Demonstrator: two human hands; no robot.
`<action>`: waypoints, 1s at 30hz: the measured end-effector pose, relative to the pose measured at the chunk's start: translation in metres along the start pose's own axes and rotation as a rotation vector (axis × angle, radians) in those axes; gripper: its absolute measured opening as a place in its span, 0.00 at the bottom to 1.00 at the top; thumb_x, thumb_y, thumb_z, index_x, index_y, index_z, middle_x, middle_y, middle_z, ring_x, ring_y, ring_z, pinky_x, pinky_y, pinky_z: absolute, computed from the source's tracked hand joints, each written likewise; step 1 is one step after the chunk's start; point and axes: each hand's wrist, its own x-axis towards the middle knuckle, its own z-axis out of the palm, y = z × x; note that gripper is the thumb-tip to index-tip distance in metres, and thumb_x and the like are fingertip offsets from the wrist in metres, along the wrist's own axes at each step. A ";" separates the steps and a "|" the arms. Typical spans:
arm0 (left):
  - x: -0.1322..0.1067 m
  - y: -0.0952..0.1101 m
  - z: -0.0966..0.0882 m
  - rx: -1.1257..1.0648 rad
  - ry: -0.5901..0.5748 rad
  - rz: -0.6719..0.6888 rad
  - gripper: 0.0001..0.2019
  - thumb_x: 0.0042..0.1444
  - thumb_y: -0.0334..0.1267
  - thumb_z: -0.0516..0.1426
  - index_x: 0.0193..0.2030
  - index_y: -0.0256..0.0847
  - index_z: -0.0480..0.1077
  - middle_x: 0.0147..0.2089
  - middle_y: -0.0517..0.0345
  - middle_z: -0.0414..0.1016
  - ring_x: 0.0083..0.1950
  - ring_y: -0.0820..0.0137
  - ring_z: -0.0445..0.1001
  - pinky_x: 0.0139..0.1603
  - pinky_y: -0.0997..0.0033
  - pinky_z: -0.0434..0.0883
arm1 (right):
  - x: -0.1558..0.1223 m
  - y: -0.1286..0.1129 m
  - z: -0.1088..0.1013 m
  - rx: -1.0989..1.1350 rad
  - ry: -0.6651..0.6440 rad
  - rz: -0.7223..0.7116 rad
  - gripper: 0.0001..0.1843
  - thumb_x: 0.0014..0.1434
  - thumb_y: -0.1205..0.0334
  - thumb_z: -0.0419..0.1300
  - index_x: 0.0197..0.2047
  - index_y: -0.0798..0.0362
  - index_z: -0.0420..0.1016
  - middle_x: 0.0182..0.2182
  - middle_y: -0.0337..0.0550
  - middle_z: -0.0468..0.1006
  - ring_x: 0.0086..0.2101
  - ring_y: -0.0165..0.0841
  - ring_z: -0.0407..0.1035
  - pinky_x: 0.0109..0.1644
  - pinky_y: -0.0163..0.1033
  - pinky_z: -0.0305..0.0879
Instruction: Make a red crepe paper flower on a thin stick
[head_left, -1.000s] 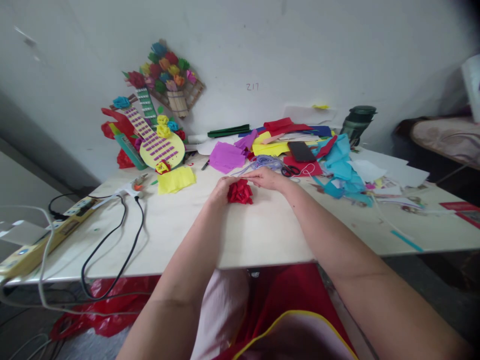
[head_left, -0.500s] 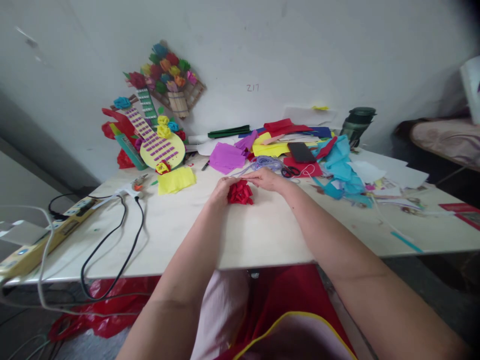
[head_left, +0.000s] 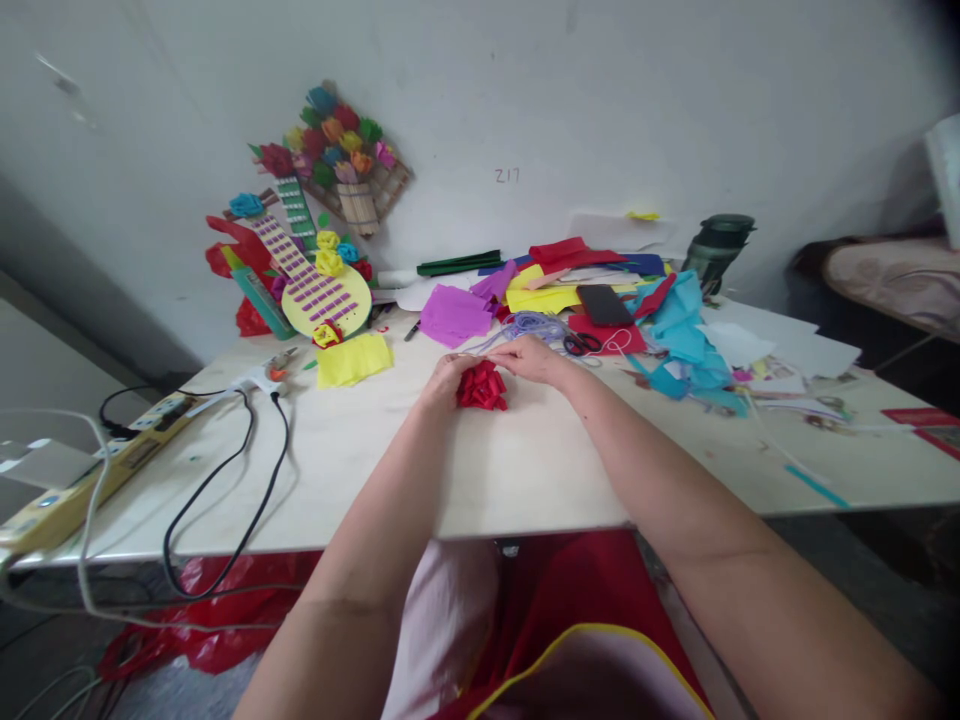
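A crumpled red paper flower (head_left: 482, 387) is held just above the white table (head_left: 525, 470), in front of me. My left hand (head_left: 444, 378) is closed around its left side. At its upper right, my right hand (head_left: 527, 358) pinches with thumb and forefinger; what lies between those fingertips is too small to make out. Behind the hands lies a loose bundle of pale purple string (head_left: 534, 327). Black-handled scissors (head_left: 582, 344) rest just beyond my right hand.
Coloured crepe paper, a purple sheet (head_left: 455, 313) and a black phone (head_left: 604, 305) lie at the back. On the left are a yellow sheet (head_left: 355, 360), a paper-flower guitar (head_left: 326, 297), a glue gun (head_left: 259, 382) with a cord, and a power strip (head_left: 135, 455). A dark bottle (head_left: 716, 255) stands at the right.
Both hands stay almost in place at the red flower. The right fingertips have shifted very slightly, and the whole view has moved a little.
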 end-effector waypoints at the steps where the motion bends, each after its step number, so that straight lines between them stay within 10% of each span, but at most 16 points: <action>1: 0.001 0.000 0.000 0.011 -0.004 0.002 0.05 0.41 0.31 0.59 0.20 0.34 0.66 0.16 0.58 0.68 0.18 0.74 0.67 0.24 0.74 0.64 | 0.000 -0.001 0.000 -0.026 -0.004 0.007 0.15 0.58 0.59 0.53 0.37 0.55 0.81 0.26 0.39 0.78 0.30 0.30 0.69 0.35 0.33 0.59; 10: 0.006 -0.004 -0.005 0.054 -0.077 0.021 0.07 0.39 0.34 0.61 0.23 0.32 0.70 0.19 0.55 0.72 0.20 0.71 0.70 0.25 0.73 0.66 | 0.000 -0.007 -0.003 0.011 -0.019 0.076 0.17 0.57 0.61 0.50 0.19 0.56 0.67 0.17 0.36 0.65 0.23 0.26 0.59 0.31 0.33 0.52; 30: 0.006 -0.004 -0.007 0.051 -0.098 0.014 0.08 0.39 0.35 0.63 0.25 0.32 0.70 0.21 0.54 0.73 0.22 0.71 0.71 0.26 0.73 0.66 | 0.004 0.006 0.002 -0.001 0.063 0.000 0.14 0.55 0.59 0.55 0.24 0.57 0.76 0.20 0.38 0.72 0.25 0.27 0.62 0.32 0.33 0.53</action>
